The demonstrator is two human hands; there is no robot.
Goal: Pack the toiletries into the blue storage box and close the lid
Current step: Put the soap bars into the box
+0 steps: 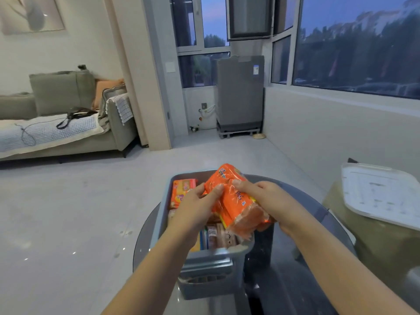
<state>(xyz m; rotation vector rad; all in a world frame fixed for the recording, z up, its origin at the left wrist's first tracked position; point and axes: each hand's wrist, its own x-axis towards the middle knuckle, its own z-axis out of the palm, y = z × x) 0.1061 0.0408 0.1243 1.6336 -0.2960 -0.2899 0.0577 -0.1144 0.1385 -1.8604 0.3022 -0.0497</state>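
Both hands hold one orange plastic pack (236, 201) above the open blue storage box (212, 260), which stands on a dark round glass table (295, 280). The left hand (195, 208) grips the pack's left side; its grip is closed on the wrapper, with the thumb pressed on the upper face and the fingers curled beneath. The right hand (270, 201) grips the pack's right side, with the thumb on top near the middle and the fingers wrapped under the near end. The pack is tilted, its far end raised over the box's far rim and its near end low over the box interior. Inside the box, a second orange pack (181, 192) lies flat against the far left corner, and several smaller packaged items (218, 237) stand in the near part; their labels are too blurred to read. The white lid (381, 194) is off the box and rests on a separate surface to the right, well apart from it. A grey sofa (68, 123) stands at the far left, and a grey appliance (239, 94) stands by the windows.
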